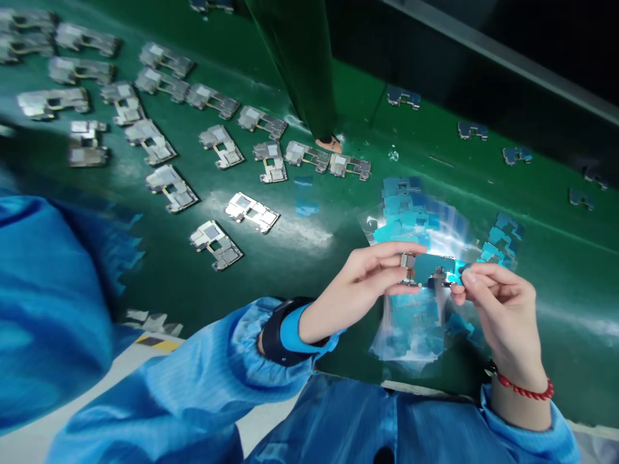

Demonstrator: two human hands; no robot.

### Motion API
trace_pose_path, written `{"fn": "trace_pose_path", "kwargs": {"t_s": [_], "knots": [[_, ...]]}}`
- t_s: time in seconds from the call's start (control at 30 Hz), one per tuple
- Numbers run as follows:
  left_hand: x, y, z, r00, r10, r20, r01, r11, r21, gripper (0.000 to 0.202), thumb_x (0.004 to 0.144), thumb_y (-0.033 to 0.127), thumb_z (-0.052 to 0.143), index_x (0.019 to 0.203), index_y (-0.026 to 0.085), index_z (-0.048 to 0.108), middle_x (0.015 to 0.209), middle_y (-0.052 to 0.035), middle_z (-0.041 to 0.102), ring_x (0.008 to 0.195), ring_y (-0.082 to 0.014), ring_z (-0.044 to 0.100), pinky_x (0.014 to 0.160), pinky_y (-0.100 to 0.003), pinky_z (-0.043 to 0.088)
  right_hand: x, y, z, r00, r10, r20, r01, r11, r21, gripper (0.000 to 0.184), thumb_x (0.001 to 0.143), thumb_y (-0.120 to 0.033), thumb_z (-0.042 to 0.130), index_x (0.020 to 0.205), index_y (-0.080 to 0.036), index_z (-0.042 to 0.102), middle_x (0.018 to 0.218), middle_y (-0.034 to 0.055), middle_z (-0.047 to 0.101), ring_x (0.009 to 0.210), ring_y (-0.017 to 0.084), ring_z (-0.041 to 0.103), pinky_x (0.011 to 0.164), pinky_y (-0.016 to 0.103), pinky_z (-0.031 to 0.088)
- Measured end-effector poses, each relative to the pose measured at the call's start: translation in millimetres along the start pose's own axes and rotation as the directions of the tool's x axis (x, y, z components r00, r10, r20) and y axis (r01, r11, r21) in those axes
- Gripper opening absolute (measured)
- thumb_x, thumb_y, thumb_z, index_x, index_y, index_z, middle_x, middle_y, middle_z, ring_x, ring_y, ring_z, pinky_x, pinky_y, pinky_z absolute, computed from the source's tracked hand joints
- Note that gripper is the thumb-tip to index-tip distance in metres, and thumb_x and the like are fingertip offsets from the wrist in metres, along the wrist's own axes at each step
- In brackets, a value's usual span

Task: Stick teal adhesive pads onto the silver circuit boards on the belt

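A small circuit board [428, 269], partly covered by blue film, is held up between my two hands over the green work surface. My left hand [365, 278] grips its left end, thumb below and index finger stretched along the upper edge. At the board's right end my right hand [503, 303] pinches a blue film tab [455, 274] between thumb and fingertips. Below and behind the board lies a pile of clear and blue film pieces [411, 328]. More blue film pieces [500, 238] lie beyond my right hand.
Several circuit boards [220, 147] are scattered over the left side of the green mat [271, 283]. Small dark boards [403, 96] lie along the back right. A dark green post [304, 71] rises at the back. A blue sleeve [48, 309] of another person is at far left.
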State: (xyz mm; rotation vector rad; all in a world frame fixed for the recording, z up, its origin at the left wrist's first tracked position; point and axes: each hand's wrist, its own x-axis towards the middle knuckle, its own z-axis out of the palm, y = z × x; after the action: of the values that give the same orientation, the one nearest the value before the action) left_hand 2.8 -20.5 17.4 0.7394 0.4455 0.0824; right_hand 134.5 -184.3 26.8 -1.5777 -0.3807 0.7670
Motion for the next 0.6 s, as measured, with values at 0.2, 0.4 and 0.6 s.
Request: {"fn": "trace_pose_path", "kwargs": {"t_s": [0.2, 0.4, 0.6], "knots": [[-0.5, 4.0, 1.2, 0.999, -0.001, 0.052, 0.0, 1.0, 0.019, 0.031, 0.078, 0.01, 0.06, 0.105, 0.018, 0.072, 0.095, -0.0038, 0.076, 0.1, -0.0221, 0.071, 0.085, -0.032, 0.059, -4.9, 0.1, 1.6, 0.998, -0.049, -0.03, 0.046, 0.994, -0.102, 0.008, 0.08, -0.02, 0.076, 0.087, -0.023, 0.075, 0.063, -0.001, 0.071, 0.049, 0.011, 0.064, 0.047, 0.022, 0.056], [-0.7, 4.3, 1.1, 0.999, -0.004, 0.053, -0.001, 0.995, 0.099, 0.04, 0.072, 0.009, 0.065, 0.111, 0.016, 0.07, 0.099, -0.0051, 0.077, 0.096, -0.0243, 0.073, 0.089, -0.038, 0.06, -8.7, 0.2, 2.6, 0.995, -0.078, -0.059, 0.068, 0.984, -0.165, 0.01, 0.08, -0.019, 0.076, 0.088, -0.025, 0.076, 0.062, -0.002, 0.071, 0.049, 0.01, 0.064, 0.047, 0.02, 0.055], [-2.9, 6.8, 2.2, 0.998, 0.002, 0.056, -0.013, 0.98, 0.198, 0.044, 0.076, 0.009, 0.061, 0.119, 0.014, 0.064, 0.101, -0.007, 0.078, 0.1, -0.0255, 0.073, 0.093, -0.04, 0.059, -10.3, -0.5, 5.0, 0.994, -0.067, -0.086, 0.051, 0.982, -0.181, 0.008, 0.08, -0.02, 0.076, 0.087, -0.024, 0.076, 0.061, -0.0021, 0.07, 0.049, 0.01, 0.064, 0.048, 0.02, 0.055]]}}
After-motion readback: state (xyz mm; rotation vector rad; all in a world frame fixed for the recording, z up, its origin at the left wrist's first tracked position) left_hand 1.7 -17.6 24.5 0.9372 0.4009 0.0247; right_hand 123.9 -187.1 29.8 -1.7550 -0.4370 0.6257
